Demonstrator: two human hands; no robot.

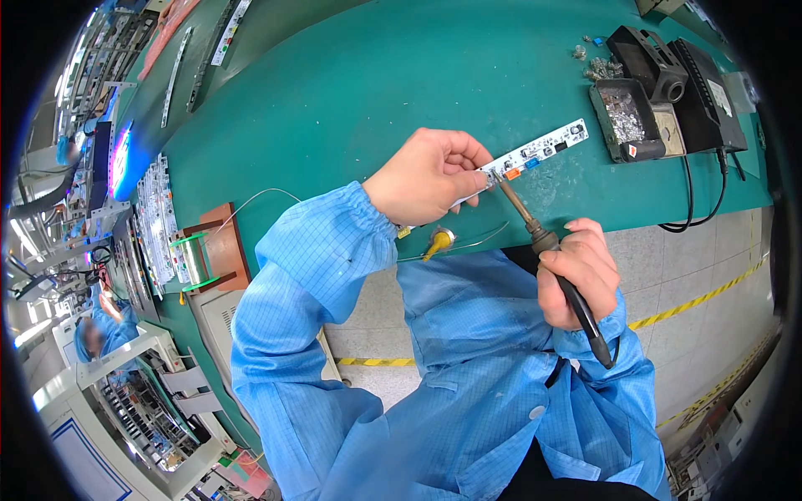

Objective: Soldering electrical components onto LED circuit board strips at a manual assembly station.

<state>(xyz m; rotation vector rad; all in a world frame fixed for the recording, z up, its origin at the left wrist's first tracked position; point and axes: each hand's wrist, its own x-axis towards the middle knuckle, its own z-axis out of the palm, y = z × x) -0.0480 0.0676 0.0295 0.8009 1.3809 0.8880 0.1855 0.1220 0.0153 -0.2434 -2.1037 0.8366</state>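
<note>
My left hand is closed on a long, narrow white circuit board, gripping it near one end above the green table. Small dark parts, an orange part and blue parts sit along the board. In my right hand is a soldering iron with a black handle, its fingers wrapped around the grip. The iron's tip reaches the board right beside my left fingertips; whether it touches is too small to tell. Below my left hand, at the table edge, lies a small round item with a yellow part and a thin wire.
At the right stand a soldering station, an iron holder and a dark tray of metal bits. A solder wire spool on a wooden stand sits left, near stacked boards. Another person is at far left.
</note>
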